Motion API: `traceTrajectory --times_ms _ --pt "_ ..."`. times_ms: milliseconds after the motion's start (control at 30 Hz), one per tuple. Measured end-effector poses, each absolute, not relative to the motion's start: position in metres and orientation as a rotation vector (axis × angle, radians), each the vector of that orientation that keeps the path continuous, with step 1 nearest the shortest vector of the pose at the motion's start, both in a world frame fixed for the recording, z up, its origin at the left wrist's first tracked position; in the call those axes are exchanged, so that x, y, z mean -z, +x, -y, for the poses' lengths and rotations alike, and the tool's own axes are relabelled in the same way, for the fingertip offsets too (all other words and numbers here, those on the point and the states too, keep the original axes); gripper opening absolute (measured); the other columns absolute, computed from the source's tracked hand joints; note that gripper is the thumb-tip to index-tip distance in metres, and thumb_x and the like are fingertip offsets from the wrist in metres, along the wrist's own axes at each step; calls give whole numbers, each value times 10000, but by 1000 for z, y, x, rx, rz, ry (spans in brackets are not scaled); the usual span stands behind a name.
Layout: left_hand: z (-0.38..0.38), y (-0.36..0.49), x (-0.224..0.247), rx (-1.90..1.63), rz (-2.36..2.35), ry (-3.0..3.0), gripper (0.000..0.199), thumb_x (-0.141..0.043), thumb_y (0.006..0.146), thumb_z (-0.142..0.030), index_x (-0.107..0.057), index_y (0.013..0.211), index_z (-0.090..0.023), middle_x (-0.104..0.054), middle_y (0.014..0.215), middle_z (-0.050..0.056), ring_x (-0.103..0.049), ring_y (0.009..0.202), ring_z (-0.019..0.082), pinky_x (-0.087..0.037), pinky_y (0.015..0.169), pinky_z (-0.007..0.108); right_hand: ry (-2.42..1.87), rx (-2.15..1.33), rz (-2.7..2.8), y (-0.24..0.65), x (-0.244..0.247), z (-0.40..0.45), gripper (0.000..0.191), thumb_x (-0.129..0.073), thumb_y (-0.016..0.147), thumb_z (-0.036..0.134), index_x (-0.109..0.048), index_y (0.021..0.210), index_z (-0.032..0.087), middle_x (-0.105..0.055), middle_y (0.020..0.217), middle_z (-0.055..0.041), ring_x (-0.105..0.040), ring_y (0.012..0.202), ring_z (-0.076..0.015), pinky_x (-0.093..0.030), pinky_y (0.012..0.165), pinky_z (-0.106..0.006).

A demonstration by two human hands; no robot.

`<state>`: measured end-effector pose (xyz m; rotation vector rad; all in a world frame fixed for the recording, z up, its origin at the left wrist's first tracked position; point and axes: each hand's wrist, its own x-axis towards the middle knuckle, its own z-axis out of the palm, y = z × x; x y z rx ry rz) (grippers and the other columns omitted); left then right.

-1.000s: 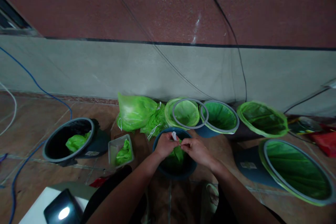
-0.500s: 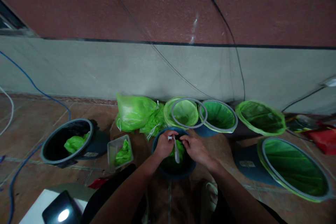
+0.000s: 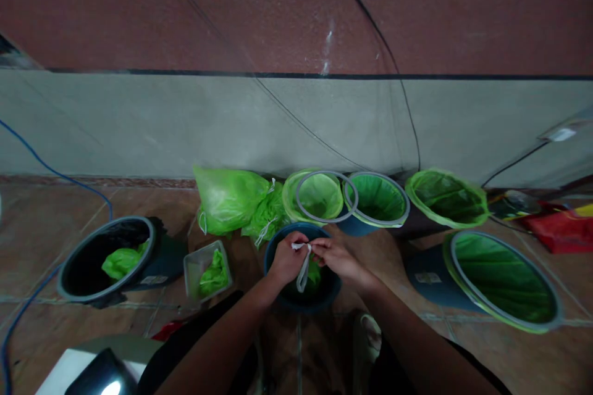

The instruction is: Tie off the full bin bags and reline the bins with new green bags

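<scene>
Above the dark blue bin (image 3: 303, 307) between my feet, both hands are close together with their fingers pinched. My left hand (image 3: 287, 259) grips a white drawstring (image 3: 302, 274), whose loop hangs down over the bin. The fingertips of my right hand (image 3: 337, 257) meet the same drawstring beside the left ones. Below them a crumpled green plastic bag (image 3: 314, 276) lies inside the bin, partly hidden by my hands and the string.
Green-lined bins (image 3: 380, 197) stand along the wall, and a lined bin (image 3: 430, 278) is tipped to the right. Grey rings rest on the rims. Filled green bags (image 3: 231, 197), a clear plastic tub (image 3: 189, 281) and a black-lined bin (image 3: 162, 259) are to the left.
My right hand has closed in on the left, and its fingers now pinch the drawstring. The hanging loop has swung and spread a little. The view has shifted slightly to the right.
</scene>
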<state>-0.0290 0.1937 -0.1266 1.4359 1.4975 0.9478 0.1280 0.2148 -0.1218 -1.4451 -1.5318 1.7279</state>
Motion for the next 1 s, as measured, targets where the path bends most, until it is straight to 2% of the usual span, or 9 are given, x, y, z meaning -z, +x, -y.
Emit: traceTrajectory --times_ms 133,267,433,500,567,700,867,1000 --pt "-194 -32 122 -869 -1448 1384 58 -554 763 -207 -609 759 -192 -605 706 -32 -546 666 113 -440 648 231 -1463 -1750 1480 129 126 -213 204 -549 830 349 -685 820 198 -654 728 -15 -609 688 -139 -476 609 -241" --pt "-194 -34 123 -836 -1380 1362 43 -568 744 -222 -594 728 -192 -571 664 -44 -505 618 103 -409 592 219 -1499 -1648 1701 127 124 -212 207 -465 870 282 -643 808 196 -636 715 -16 -605 696 -147 -470 615 -247" --pt "-194 -33 127 -839 -1365 1378 47 -542 725 -181 -575 696 -197 -544 637 -49 -498 619 103 -409 596 213 -1525 -902 2324 125 108 -211 232 -400 854 111 -622 837 176 -652 882 -93 -607 813 -203 -462 740 -316" --pt "-194 -32 127 -844 -1365 1344 52 -538 718 -167 -569 691 -198 -530 614 -54 -491 597 101 -402 580 212 -1512 -731 2442 125 103 -212 267 -381 838 68 -626 882 166 -643 952 -118 -609 849 -218 -455 757 -324" --pt "-193 -32 127 -847 -1362 1320 52 -543 715 -166 -571 687 -200 -523 598 -58 -487 580 101 -398 571 214 -1486 -739 2454 127 101 -213 300 -357 863 79 -635 929 170 -643 989 -119 -614 902 -223 -459 797 -327" --pt "-193 -34 128 -837 -1367 1323 42 -557 712 -175 -587 695 -199 -533 595 -56 -490 570 102 -395 563 215 -1398 -1038 2283 131 108 -216 288 -407 889 155 -655 1026 211 -675 1056 -75 -614 1024 -205 -452 925 -345" --pt "-195 -37 128 -834 -1368 1323 41 -563 720 -194 -603 711 -196 -554 606 -50 -498 568 102 -393 557 215 -1421 -1251 2203 133 117 -218 200 -459 888 211 -658 900 227 -700 907 -26 -635 871 -172 -475 809 -307" --pt "-195 -35 128 -816 -1366 1351 52 -590 716 -207 -632 691 -188 -587 625 -38 -519 600 108 -407 584 220 -1485 -1006 2353 134 112 -216 197 -444 898 196 -640 891 213 -675 934 -46 -621 866 -177 -457 797 -300"
